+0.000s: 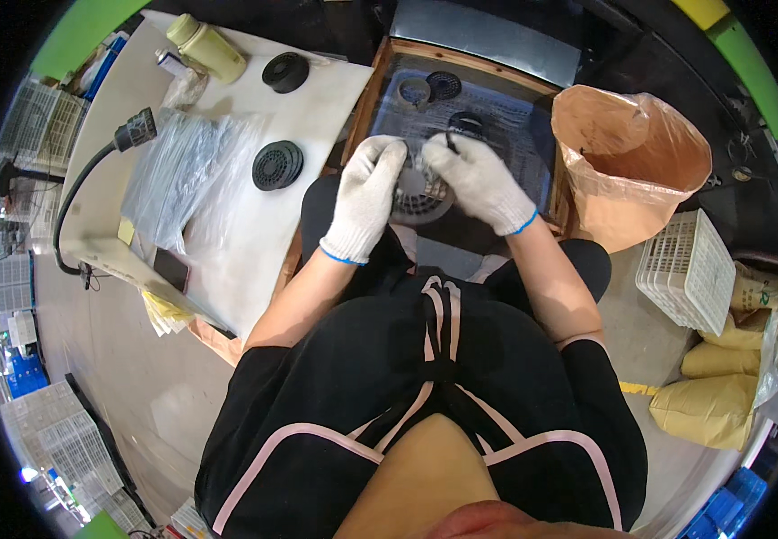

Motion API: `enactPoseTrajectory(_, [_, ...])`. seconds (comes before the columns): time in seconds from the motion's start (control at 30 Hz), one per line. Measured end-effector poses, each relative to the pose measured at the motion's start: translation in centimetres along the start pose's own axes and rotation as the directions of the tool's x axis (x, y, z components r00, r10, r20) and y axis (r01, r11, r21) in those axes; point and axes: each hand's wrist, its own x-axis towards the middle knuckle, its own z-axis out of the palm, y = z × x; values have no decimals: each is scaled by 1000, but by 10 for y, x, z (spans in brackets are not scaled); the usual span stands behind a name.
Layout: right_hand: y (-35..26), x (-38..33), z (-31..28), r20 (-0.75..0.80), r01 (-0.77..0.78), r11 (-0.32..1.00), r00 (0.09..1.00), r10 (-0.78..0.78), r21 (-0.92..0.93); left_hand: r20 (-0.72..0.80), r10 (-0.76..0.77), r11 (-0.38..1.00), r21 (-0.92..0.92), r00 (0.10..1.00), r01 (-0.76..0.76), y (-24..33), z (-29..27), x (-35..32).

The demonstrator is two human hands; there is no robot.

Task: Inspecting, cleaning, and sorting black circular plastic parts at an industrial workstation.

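White knitted gloves with blue cuffs cover both hands. My left hand (368, 193) is closed at the left edge of a round slotted plastic part (423, 208), whose outline is blurred. Just across from it, my right hand (479, 178) is closed in a pinch near the part's upper right; what its fingers hold is hidden. Both hands are over a wood-framed tray (519, 79) between my knees. Inside the tray, beyond the hands, lie a black slotted disc (443, 85), a ring-shaped piece (413, 92) and another black round part (467, 122).
Two black round slotted parts (277, 165) sit on the white table (236, 296) at left, with clear plastic bags (187, 175), a pale yellow bottle (205, 47) and a gooseneck lamp (135, 130). An open copper-coloured bag (627, 202) and a white basket (687, 274) stand at right.
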Motion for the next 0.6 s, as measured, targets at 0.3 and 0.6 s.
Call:
enactPoseTrajectory(0.3, [34,-2,39,129,-187,778,982,136,600,-101,164,983,-69,981,-172,-4,-4,-4])
enactPoseTrajectory(0.6, [127,-8,28,147,-505,701,850,507,503,-466,227,923,383,855,-36,-41,-194,64])
